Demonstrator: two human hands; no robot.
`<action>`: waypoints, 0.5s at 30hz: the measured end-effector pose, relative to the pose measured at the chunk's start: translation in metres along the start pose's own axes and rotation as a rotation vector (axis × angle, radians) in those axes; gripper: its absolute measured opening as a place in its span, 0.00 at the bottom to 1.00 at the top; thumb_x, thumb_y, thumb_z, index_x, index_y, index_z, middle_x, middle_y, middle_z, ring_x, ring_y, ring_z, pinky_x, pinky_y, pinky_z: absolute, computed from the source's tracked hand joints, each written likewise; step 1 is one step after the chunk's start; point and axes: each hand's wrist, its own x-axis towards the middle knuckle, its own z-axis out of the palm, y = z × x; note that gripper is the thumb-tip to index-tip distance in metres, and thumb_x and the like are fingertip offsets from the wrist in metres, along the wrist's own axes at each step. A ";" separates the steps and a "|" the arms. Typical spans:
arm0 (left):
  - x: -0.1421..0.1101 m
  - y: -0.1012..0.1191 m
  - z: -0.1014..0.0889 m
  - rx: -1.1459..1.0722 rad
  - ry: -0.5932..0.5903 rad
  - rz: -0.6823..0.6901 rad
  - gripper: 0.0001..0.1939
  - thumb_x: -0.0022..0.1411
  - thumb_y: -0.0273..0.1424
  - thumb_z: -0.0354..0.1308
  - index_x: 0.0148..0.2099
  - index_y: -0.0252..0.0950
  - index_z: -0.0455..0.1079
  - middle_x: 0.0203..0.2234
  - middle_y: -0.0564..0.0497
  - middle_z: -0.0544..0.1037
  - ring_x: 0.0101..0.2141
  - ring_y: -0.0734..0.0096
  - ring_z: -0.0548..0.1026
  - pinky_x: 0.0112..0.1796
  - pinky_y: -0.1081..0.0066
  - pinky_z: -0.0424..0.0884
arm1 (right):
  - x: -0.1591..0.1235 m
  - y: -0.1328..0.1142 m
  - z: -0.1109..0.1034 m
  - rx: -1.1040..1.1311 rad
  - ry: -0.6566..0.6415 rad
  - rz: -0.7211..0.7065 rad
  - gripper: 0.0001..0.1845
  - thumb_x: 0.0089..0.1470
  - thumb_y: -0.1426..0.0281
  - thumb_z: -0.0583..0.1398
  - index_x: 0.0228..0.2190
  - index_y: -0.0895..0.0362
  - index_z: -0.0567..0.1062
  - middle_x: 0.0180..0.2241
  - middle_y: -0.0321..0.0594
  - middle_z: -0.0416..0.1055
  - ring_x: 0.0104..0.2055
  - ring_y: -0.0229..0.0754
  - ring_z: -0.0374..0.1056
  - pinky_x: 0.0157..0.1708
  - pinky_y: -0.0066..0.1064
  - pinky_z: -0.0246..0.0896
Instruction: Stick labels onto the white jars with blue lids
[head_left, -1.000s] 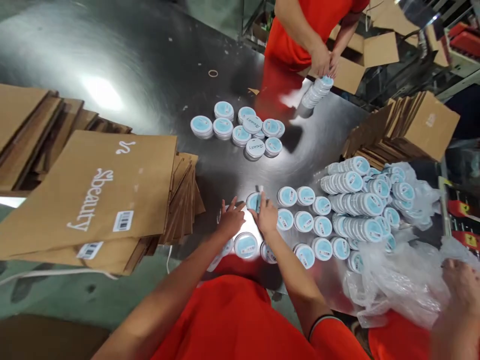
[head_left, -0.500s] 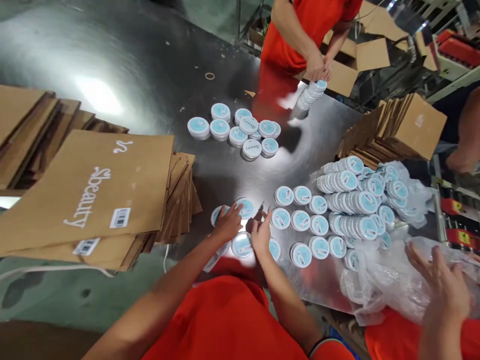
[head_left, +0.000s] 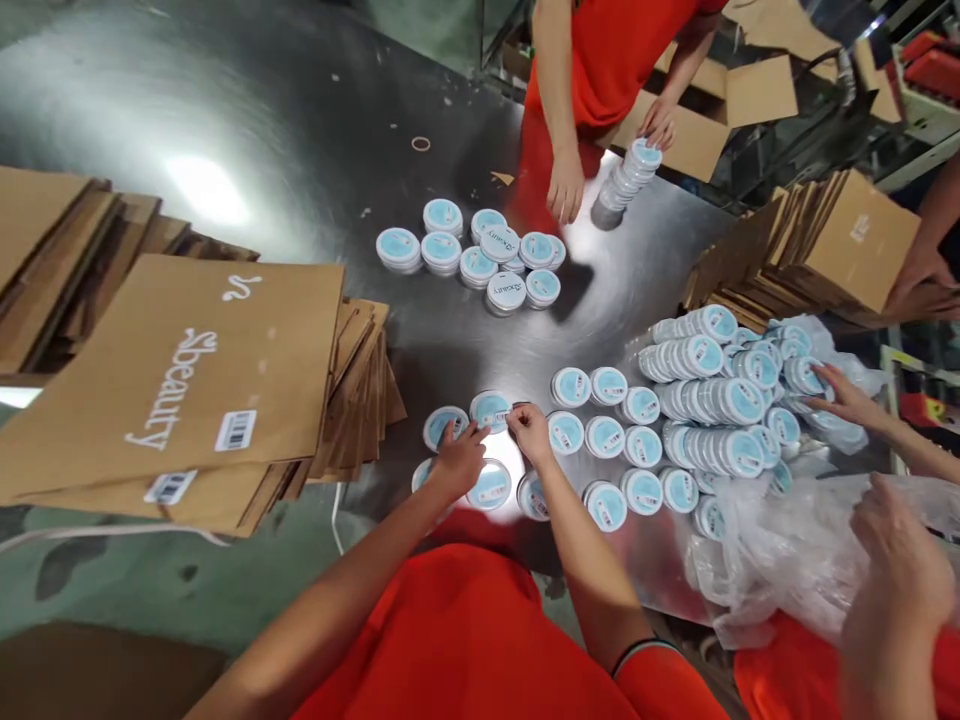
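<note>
Though nr tins, L ctns apart

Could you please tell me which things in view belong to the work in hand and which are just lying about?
Seemingly part of the work:
- blue-labelled container by the fingertips of the left hand and right hand
- neighbouring containers

Probably just lying about:
- thin ring
- small tan scrap

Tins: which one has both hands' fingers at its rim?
The far tin of the two between left hand and right hand, the only one with fingers at its near and right edges.
</note>
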 end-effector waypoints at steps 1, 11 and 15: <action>0.000 0.000 0.000 0.004 -0.001 -0.005 0.10 0.62 0.20 0.56 0.41 0.34 0.78 0.62 0.38 0.70 0.65 0.41 0.62 0.63 0.29 0.44 | -0.001 -0.001 0.001 -0.003 0.001 0.005 0.11 0.50 0.62 0.61 0.21 0.55 0.71 0.32 0.40 0.71 0.37 0.43 0.67 0.42 0.35 0.65; 0.000 0.003 -0.004 -0.026 -0.018 -0.019 0.09 0.62 0.19 0.56 0.39 0.32 0.78 0.62 0.37 0.70 0.65 0.39 0.62 0.63 0.29 0.45 | 0.000 -0.007 0.006 -0.096 0.037 0.040 0.07 0.49 0.68 0.62 0.22 0.55 0.73 0.35 0.42 0.69 0.39 0.44 0.67 0.44 0.37 0.64; 0.000 0.002 -0.004 -0.065 -0.007 -0.021 0.09 0.61 0.20 0.57 0.38 0.33 0.78 0.62 0.39 0.70 0.65 0.40 0.61 0.63 0.29 0.44 | -0.003 -0.011 0.008 -0.167 0.051 0.025 0.08 0.50 0.68 0.61 0.21 0.55 0.72 0.31 0.39 0.68 0.37 0.43 0.65 0.43 0.36 0.63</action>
